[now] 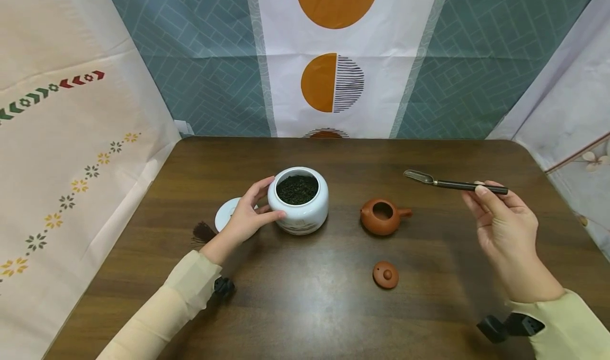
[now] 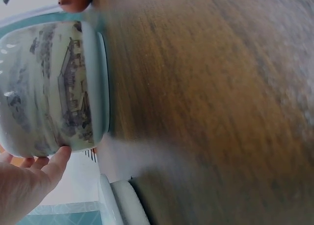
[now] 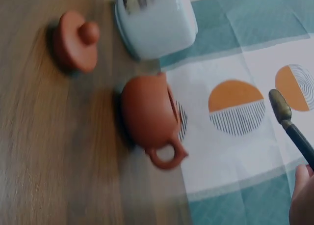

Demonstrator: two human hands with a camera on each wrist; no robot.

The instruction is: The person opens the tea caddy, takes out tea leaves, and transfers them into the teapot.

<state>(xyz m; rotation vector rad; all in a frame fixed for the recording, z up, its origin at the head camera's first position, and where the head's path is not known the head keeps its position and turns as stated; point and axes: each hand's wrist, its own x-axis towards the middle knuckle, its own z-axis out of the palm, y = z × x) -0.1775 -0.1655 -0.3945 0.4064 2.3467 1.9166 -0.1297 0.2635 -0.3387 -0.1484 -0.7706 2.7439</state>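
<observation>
White-glazed, the open jar (image 1: 306,217) stands on the worktop (image 1: 295,323), the fingers (image 1: 259,189) of the left hand (image 1: 249,213) curved round its side, apparently steadying it. Right of the jar sits a lidless teapot (image 1: 381,227); farther right, the right hand (image 1: 507,225) pinches a long-handled scoop (image 1: 450,184) towards its rear, presumably for reach.

The head view looks forward and down across the table (image 1: 305,296); both wrist views, low and tipped sideways, face the far curtain (image 1: 329,42), left close to the jar (image 2: 49,87), right nearer the teapot (image 3: 147,109). All share the jar.
</observation>
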